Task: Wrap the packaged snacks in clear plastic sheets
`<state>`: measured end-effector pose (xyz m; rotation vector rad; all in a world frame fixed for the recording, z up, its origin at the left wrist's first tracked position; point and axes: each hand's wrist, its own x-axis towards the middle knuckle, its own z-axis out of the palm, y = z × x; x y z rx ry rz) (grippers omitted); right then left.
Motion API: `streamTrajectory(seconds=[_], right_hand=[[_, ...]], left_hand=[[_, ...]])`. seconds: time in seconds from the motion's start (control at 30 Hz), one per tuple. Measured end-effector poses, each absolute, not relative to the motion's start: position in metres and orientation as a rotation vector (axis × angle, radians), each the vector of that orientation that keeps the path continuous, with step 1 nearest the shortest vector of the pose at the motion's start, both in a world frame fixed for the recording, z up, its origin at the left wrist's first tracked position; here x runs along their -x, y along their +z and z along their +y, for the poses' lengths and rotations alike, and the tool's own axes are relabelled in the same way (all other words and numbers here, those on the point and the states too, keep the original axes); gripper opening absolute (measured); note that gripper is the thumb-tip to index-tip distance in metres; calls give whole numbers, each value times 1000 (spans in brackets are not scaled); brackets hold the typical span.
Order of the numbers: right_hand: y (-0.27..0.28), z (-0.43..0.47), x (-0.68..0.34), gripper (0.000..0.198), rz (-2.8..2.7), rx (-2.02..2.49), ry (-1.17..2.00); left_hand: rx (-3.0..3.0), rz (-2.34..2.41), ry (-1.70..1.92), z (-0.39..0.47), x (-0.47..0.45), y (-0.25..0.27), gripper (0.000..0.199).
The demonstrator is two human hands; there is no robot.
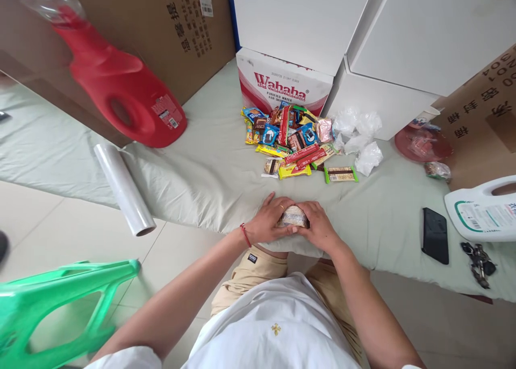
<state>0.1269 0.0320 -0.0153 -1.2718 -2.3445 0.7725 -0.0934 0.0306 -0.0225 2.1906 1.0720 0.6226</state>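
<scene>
My left hand [269, 220] and my right hand [318, 226] meet at the near edge of a pale green sheet [209, 170], both closed around a small wrapped snack [293, 216] in brownish, clear-looking packaging. A red cord circles my left wrist. Further back on the sheet lies a pile of colourful snack packets [294, 143], with crumpled clear plastic bags [358, 138] to its right.
A red detergent jug [121, 95] leans at the back left, a roll of cling film [123, 189] below it. A Wahaha box [282, 81] and white boxes stand behind. A black phone [435, 234], keys [479, 261], white jug [484, 210] lie right; green stool [56, 304] near left.
</scene>
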Motion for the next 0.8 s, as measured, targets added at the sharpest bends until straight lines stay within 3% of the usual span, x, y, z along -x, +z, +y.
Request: streamTrajectory(seconds=[0.23, 0.43, 0.8], right_hand=[[-12, 40, -131, 51, -2368, 1318, 765], [6, 43, -154, 80, -2296, 1229, 1068], [2, 37, -137, 58, -2401, 1219, 880]], left_hand=[[-2257, 1136, 609, 37, 88, -34, 69], [-2275, 1123, 582, 33, 89, -33, 66], [-2263, 1148, 562, 34, 87, -32, 64]])
